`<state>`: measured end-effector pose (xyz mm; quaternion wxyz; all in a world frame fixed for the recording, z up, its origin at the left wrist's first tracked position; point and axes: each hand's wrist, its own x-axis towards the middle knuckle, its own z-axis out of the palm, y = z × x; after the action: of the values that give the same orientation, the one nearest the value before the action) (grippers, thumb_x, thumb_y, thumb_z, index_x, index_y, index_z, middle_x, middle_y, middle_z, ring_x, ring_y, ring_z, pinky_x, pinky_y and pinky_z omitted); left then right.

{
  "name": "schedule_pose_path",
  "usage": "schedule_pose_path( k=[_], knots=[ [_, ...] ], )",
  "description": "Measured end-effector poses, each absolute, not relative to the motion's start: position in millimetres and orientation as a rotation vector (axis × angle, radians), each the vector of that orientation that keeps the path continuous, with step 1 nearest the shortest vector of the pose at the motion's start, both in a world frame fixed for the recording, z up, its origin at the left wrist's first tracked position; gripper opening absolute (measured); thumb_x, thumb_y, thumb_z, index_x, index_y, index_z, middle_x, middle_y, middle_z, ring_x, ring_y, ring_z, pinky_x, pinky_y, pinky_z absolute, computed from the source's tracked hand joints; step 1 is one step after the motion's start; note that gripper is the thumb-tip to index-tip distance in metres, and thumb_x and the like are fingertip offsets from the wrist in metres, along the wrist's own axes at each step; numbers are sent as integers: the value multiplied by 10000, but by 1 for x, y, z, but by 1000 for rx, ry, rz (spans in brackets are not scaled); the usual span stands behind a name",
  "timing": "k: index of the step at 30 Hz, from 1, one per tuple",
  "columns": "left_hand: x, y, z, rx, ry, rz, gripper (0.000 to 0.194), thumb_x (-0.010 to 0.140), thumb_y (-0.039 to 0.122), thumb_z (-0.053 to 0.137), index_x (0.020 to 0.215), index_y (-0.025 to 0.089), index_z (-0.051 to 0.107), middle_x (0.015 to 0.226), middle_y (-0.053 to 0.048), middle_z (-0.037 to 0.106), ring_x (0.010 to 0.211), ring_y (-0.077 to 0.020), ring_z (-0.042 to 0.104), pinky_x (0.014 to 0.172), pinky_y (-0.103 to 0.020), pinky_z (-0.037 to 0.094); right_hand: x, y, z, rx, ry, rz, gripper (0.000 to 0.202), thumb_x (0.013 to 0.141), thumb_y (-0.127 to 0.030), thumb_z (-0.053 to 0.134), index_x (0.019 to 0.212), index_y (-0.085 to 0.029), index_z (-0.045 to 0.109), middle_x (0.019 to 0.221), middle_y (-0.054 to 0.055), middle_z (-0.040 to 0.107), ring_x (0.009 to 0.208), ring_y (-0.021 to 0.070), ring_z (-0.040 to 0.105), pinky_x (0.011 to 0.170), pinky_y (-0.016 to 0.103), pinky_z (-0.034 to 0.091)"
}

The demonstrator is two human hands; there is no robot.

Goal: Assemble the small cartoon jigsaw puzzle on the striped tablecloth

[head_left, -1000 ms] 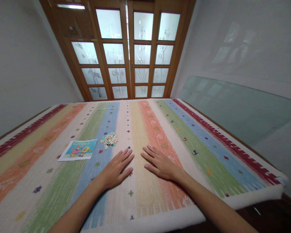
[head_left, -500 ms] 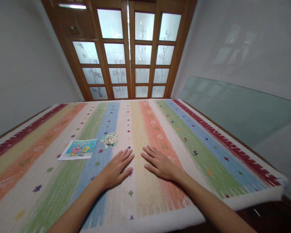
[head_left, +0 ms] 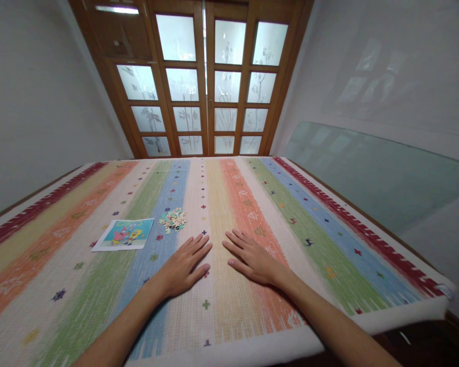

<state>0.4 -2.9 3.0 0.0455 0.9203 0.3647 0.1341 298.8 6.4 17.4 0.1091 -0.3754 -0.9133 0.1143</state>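
My left hand (head_left: 184, 266) lies flat, palm down, on a striped cloth (head_left: 229, 300), its fingers stretched out and nothing in it. To its right, my right hand (head_left: 252, 257) rests the same way, with a strip of cloth between the two. Just beyond my left hand sits a small heap of jigsaw puzzle pieces (head_left: 173, 220), cream, teal and dark in colour. Left of the heap is a printed picture sheet (head_left: 124, 235) showing a pink and a yellow cartoon figure on blue. Neither hand touches the pieces or the sheet.
The cloth covers a wide bed-like surface whose near edge (head_left: 290, 351) runs under my forearms. Wooden doors with frosted panes (head_left: 185, 84) stand at the far end. A pale green panel (head_left: 367, 173) leans along the right wall, and a plain wall (head_left: 42, 102) rises at left.
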Motion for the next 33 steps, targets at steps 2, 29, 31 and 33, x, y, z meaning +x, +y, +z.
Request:
schedule_pose_path(
  k=[2, 29, 31, 33],
  knots=[
    [0, -3, 3, 2810, 1108, 427, 595, 1113, 446, 398, 1663, 288, 235, 1703, -66, 276, 1581, -265, 258, 1292, -499, 269, 299, 6, 18, -1110, -2689, 340, 575, 1088, -494, 430, 1591, -216, 448, 1691, 119, 321, 1594, 301, 222, 1293, 563, 218],
    [4, -4, 7, 2767, 1135, 380, 578, 1113, 474, 378, 1646, 269, 289, 1702, -79, 281, 1583, -262, 258, 1292, -500, 258, 299, 7, 21, -1112, -2717, 316, 574, 1090, -477, 426, 1587, -190, 454, 1689, 132, 306, 1588, 319, 232, 1286, 580, 231],
    [4, -4, 6, 2767, 1139, 376, 575, 1115, 480, 368, 1644, 267, 293, 1703, -78, 281, 1586, -261, 250, 1292, -502, 259, 299, 7, 21, -1120, -2721, 316, 574, 1089, -473, 430, 1582, -180, 460, 1689, 137, 305, 1588, 325, 227, 1284, 588, 229],
    [3, -4, 6, 2768, 1139, 381, 572, 1116, 480, 364, 1645, 275, 291, 1705, -71, 280, 1587, -258, 247, 1293, -498, 260, 299, 7, 20, -1121, -2712, 316, 574, 1088, -476, 435, 1584, -189, 457, 1691, 131, 304, 1590, 319, 223, 1285, 587, 226]
  ],
)
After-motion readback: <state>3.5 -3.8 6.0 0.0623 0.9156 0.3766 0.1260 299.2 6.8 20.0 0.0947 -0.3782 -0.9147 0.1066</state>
